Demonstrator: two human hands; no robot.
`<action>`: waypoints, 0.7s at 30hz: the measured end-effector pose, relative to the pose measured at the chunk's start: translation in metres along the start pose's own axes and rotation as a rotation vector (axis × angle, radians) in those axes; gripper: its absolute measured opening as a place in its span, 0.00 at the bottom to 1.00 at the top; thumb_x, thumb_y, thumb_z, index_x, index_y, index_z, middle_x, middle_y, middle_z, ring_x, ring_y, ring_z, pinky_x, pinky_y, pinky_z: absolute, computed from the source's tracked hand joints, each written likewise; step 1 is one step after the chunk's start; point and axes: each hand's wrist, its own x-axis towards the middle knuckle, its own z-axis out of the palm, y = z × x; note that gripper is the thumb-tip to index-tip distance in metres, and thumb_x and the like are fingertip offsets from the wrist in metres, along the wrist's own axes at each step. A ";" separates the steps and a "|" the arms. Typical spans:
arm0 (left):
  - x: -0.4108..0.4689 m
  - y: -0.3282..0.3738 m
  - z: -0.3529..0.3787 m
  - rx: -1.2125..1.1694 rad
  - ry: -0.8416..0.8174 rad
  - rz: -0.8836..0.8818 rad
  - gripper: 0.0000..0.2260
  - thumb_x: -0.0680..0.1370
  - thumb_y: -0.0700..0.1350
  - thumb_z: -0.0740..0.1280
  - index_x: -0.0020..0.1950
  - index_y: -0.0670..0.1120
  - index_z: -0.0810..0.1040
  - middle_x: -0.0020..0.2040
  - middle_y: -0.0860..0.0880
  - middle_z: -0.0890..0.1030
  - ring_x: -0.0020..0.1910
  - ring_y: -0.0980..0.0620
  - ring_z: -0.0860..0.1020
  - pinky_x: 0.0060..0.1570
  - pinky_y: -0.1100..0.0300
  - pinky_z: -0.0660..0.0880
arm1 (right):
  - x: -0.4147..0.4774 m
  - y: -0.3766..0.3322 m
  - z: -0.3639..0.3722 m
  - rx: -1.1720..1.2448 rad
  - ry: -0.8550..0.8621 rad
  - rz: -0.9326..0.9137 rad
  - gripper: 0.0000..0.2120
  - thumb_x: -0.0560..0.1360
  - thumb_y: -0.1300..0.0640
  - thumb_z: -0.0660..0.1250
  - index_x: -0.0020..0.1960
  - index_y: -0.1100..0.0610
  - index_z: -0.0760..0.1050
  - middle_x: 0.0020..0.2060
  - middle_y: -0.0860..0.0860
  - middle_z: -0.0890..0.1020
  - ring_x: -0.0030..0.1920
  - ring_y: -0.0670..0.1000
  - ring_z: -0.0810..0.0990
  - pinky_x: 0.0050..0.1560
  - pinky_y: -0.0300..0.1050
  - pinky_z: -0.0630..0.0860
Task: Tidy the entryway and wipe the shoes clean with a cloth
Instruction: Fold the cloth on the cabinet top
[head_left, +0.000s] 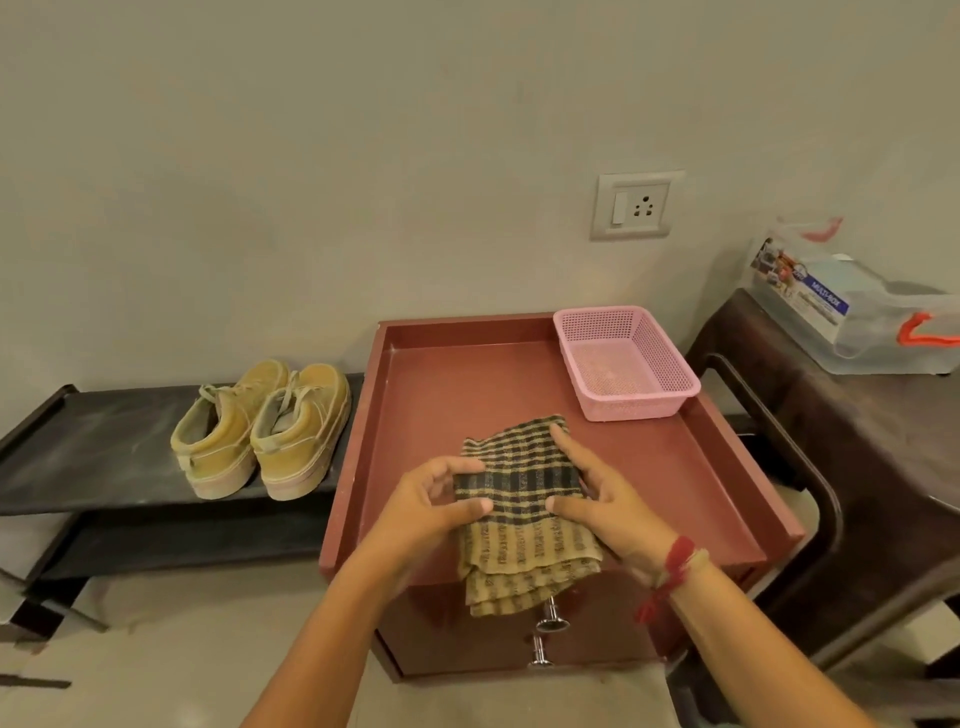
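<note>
One checked cloth (524, 519), folded, lying on the front half of the red-brown cabinet top (467, 374), near end drooping over the front edge. Two hands on it. Left hand (431, 506) at the cloth's left edge: thumb laid on top, fingers curled in at the edge, pinching the fabric. Right hand (602, 501) on the right side: index finger stretched flat along the weave, thumb pressed down and spread well apart from it, other fingers hidden past the cloth's edge. Red thread band (675, 566) round the right wrist. Two metal drawer knobs (550, 618) just below the drooping end, one above the other. One pink mesh basket (639, 402) in the far right corner of the cabinet top, only its own mesh floor showing inside. Two tan sneakers (262, 431), side by side and touching, heels this way, on the top shelf of a black shoe rack (93, 441) left of the cabinet. One clear storage box (857, 322) with orange handles on a dark table (857, 431) to the right, contents blurred. One wall socket (636, 205) above the basket.
</note>
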 end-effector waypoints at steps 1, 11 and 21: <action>0.002 0.003 0.010 -0.013 -0.006 0.019 0.20 0.71 0.33 0.72 0.61 0.47 0.76 0.59 0.48 0.81 0.54 0.50 0.82 0.46 0.57 0.79 | -0.001 0.002 -0.004 0.034 0.061 -0.032 0.37 0.72 0.74 0.64 0.72 0.45 0.59 0.68 0.44 0.67 0.60 0.42 0.75 0.52 0.36 0.77; 0.124 0.093 0.082 0.295 -0.149 0.261 0.38 0.68 0.34 0.76 0.75 0.46 0.63 0.69 0.52 0.69 0.62 0.55 0.74 0.53 0.68 0.75 | 0.063 -0.078 -0.121 -0.394 0.240 -0.196 0.38 0.73 0.71 0.65 0.75 0.46 0.56 0.74 0.44 0.58 0.73 0.47 0.60 0.63 0.34 0.67; 0.260 0.086 0.139 0.950 -0.116 0.255 0.31 0.66 0.44 0.79 0.65 0.43 0.71 0.60 0.45 0.70 0.61 0.47 0.71 0.61 0.57 0.71 | 0.175 -0.058 -0.185 -0.942 0.247 0.005 0.37 0.71 0.74 0.62 0.75 0.52 0.57 0.72 0.54 0.65 0.70 0.54 0.66 0.67 0.40 0.62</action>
